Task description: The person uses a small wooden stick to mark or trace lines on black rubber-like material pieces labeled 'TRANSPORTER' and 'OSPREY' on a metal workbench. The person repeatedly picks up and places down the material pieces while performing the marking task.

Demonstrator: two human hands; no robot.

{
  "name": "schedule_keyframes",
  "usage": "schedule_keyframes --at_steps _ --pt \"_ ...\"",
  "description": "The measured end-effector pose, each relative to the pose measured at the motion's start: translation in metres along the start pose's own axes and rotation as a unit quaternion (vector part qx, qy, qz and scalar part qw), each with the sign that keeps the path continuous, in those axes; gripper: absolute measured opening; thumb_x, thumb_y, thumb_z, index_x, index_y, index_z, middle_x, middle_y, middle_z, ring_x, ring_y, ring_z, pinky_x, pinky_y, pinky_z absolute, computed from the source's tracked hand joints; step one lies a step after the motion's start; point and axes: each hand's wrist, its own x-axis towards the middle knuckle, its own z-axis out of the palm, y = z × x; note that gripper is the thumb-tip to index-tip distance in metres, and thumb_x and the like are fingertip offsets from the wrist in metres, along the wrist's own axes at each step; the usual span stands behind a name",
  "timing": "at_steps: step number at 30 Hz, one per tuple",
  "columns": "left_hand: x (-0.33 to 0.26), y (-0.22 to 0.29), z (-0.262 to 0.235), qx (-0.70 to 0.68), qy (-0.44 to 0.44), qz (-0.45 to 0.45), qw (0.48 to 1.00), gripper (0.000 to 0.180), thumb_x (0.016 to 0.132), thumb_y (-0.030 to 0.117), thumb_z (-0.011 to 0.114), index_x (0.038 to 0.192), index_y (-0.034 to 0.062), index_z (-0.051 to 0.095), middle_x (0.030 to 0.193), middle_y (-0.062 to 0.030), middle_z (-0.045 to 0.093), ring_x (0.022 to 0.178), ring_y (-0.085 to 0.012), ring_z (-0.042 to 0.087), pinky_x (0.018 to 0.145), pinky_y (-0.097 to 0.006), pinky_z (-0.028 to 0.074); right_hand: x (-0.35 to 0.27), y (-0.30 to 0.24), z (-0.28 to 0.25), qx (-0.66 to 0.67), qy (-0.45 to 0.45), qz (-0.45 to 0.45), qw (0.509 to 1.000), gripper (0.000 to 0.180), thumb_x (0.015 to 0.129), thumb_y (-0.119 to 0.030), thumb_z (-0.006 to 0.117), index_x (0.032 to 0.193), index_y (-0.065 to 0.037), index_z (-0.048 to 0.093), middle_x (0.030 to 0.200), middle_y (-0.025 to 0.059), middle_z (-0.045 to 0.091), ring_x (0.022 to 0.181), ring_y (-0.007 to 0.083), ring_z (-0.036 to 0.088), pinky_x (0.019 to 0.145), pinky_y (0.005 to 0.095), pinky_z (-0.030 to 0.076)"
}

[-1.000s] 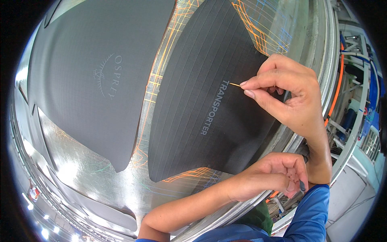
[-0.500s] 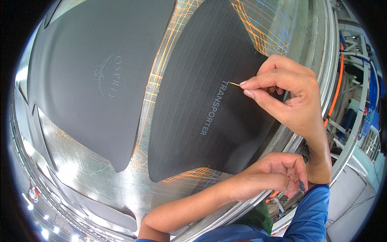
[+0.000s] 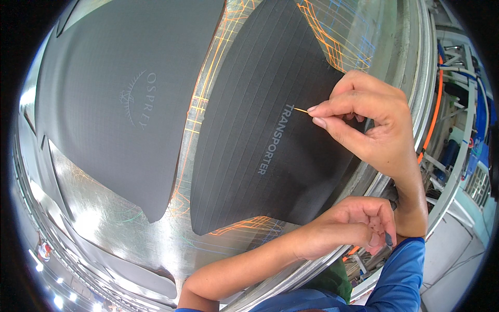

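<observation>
Now: right hand (image 3: 369,125) pinches thin stick (image 3: 300,110) | over panel (image 3: 265,130) | left hand (image 3: 348,226) at table rim (image 3: 416,104)

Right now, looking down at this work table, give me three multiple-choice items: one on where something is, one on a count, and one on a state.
1. Where is the thin yellowish pin's tip?
A. Over the ribbed dark panel with the pale lettering
B. Over the left dark panel
C. Over the bare metal table

2. How many dark fabric panels lie on the shiny metal table?
A. One
B. Two
C. Four

3. How is the left hand?
A. Spread flat
B. Curled loosely at the table's rim
C. Pinching the pin

Answers:
1. A, the right hand pinches the pin over the lettered panel.
2. B, the ribbed panel and the smoother left panel.
3. B, its fingers are curled inward.
</observation>
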Motion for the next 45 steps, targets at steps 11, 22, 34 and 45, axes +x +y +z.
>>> schedule_keyframes --at_steps 11,22,34,45 --pt "-0.0002 0.0014 0.0006 -0.005 0.002 -0.006 1.000 0.022 0.089 0.018 0.067 0.101 -0.0010 0.064 0.093 -0.0047 0.058 0.079 -0.0115 0.056 0.069 -0.024 0.042 0.0006 0.0009 0.0004 -0.001 0.003 -0.004 1.000 0.019 0.076 0.005 0.078 0.091 -0.006 0.079 0.077 0.0021 0.064 0.063 0.0069 0.055 0.054 0.0214 0.039" --pt "0.0000 0.0013 0.0007 -0.002 0.005 -0.005 1.000 0.020 0.089 0.016 0.066 0.100 -0.0005 0.063 0.093 -0.0047 0.059 0.078 -0.0116 0.056 0.068 -0.024 0.041 0.0004 0.0002 0.0002 0.002 -0.002 0.005 1.000 0.019 0.076 0.005 0.077 0.092 -0.005 0.079 0.077 0.0022 0.064 0.064 0.0072 0.056 0.054 0.0215 0.039" --pt "-0.0002 0.0001 -0.0013 -0.001 0.003 -0.006 1.000 0.019 0.089 0.015 0.065 0.099 -0.0002 0.063 0.093 -0.0052 0.060 0.078 -0.0116 0.056 0.068 -0.024 0.042 0.0001 0.0025 -0.0008 -0.003 -0.011 -0.013 1.000 0.020 0.075 0.006 0.077 0.092 -0.005 0.079 0.077 0.0023 0.063 0.063 0.0074 0.055 0.054 0.0217 0.039" --pt "-0.0008 0.0004 -0.0011 0.000 -0.003 0.002 1.000 0.020 0.090 0.016 0.066 0.100 -0.0004 0.063 0.094 -0.0062 0.061 0.080 -0.0123 0.056 0.069 -0.025 0.043 0.0010 -0.0005 0.0006 0.005 0.011 0.009 1.000 0.019 0.076 0.006 0.078 0.091 -0.006 0.079 0.078 0.0016 0.063 0.063 0.0060 0.054 0.053 0.0211 0.038"
